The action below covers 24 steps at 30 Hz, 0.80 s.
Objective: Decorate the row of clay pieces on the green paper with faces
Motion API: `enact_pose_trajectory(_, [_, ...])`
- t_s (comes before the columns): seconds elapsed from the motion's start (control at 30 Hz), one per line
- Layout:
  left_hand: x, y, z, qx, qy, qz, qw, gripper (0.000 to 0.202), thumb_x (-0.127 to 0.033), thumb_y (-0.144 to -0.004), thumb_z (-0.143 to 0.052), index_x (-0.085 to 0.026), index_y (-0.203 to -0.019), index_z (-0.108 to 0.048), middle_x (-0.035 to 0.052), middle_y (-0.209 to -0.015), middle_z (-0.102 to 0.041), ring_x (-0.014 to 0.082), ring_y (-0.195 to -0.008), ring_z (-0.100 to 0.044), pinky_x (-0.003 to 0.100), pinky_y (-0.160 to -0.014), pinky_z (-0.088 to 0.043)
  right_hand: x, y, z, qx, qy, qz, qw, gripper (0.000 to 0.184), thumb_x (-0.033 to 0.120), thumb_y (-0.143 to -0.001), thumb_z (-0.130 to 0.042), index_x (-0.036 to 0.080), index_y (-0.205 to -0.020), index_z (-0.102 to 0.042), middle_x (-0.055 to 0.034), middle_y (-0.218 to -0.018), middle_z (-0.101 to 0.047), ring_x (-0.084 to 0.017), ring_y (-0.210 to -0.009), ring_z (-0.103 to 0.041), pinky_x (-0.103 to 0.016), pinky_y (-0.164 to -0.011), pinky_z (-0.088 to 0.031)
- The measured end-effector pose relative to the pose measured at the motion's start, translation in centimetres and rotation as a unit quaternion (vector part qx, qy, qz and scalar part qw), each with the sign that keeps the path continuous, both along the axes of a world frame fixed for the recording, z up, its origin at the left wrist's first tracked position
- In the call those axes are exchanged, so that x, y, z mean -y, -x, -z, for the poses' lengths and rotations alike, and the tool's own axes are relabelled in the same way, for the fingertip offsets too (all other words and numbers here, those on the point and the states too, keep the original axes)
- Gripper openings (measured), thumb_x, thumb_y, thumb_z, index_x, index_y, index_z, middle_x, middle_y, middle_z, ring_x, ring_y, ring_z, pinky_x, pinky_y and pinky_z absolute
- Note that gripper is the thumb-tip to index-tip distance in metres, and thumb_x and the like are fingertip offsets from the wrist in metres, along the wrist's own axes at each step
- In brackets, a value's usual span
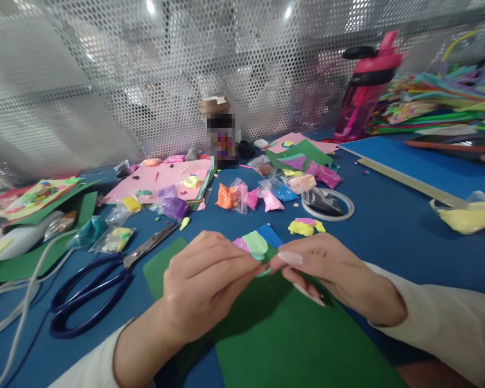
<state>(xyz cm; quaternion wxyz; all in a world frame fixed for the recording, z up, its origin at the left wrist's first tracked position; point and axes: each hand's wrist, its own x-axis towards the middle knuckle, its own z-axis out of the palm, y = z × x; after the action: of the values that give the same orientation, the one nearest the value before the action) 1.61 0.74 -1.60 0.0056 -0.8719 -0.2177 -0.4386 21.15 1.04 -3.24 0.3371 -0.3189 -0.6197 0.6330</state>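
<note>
Over a dark green sheet of paper [283, 345], my left hand [212, 277] is closed, its fingertips pinching a small piece of teal modelling clay [264, 273]. My right hand [327, 267] meets it from the other side, thumb and index finger on the same clay, the other fingers curled below. Most of the clay is hidden by the fingers. Just behind my fingertips, light green clay [255, 242], a pink piece [241, 244] and a blue piece [270, 235] lie at the sheet's far end. Yellow clay [303, 227] with pink on it sits beyond my right hand.
Blue-handled scissors [89, 291] and a white cable [26, 302] lie at left. Small bags of coloured clay, such as an orange one [226, 196], a purple one [175, 208] and a tape roll [347, 206] spread behind. A lidded cup [215, 105] and pink bottle [367, 81] stand near the mesh.
</note>
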Motion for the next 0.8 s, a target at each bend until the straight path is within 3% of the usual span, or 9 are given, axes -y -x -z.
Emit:
enact_pose_trajectory(0.13, [-0.02, 0.1, -0.07, -0.023, -0.003, 0.001, 1.0, 0.005, -0.009, -0.074, -0.065, -0.011, -0.078, -0.062, 0.0036, -0.067, -0.065, 0.0112, -0.061, -0.059, 0.027, -0.059, -0.049, -0.02, 0.09, -0.21, 0.026, -0.006, 0.004, 1.0, 0.04, 0.045, -0.083, -0.05, 0.011, -0.061, -0.057, 0.0028, -0.047, -0.041, -0.005, -0.04, -0.038, -0.017, -0.035, -0.03])
enact_pose_trajectory(0.23, [-0.07, 0.22, -0.05, -0.051, -0.045, -0.009, 0.998, 0.005, -0.014, -0.076, -0.064, -0.011, -0.08, -0.063, 0.0045, -0.072, -0.067, 0.0119, -0.064, -0.06, 0.028, -0.062, -0.05, -0.03, 0.13, -0.26, 0.022, 0.013, -0.007, 1.0, 0.039, 0.04, -0.08, -0.054, 0.013, -0.052, -0.052, 0.0033, -0.045, -0.04, -0.004, -0.037, -0.037, -0.016, -0.034, -0.029])
enact_pose_trajectory(0.43, [-0.25, 0.29, 0.42, -0.081, -0.103, -0.004, 0.991, 0.011, -0.02, -0.076, -0.065, -0.012, -0.083, -0.064, 0.0074, -0.081, -0.069, 0.0156, -0.07, -0.062, 0.031, -0.064, -0.05, -0.08, 0.04, -0.04, -0.009, 0.056, -0.067, 0.996, 0.024, 0.033, -0.079, -0.059, 0.013, -0.077, -0.071, 0.0022, -0.048, -0.048, -0.003, -0.036, -0.039, -0.014, -0.032, -0.03])
enact_pose_trajectory(0.8, [-0.32, -0.11, 0.86, -0.046, -0.081, 0.027, 0.995, 0.013, -0.013, -0.071, -0.07, -0.007, -0.08, -0.064, 0.0077, -0.076, -0.068, 0.0143, -0.066, -0.06, 0.031, -0.06, -0.049, -0.15, 0.47, -0.22, 0.032, 0.016, -0.036, 0.999, 0.019, 0.025, -0.075, -0.06, 0.01, -0.068, -0.069, 0.0026, -0.046, -0.048, -0.002, -0.032, -0.038, -0.014, -0.03, -0.027])
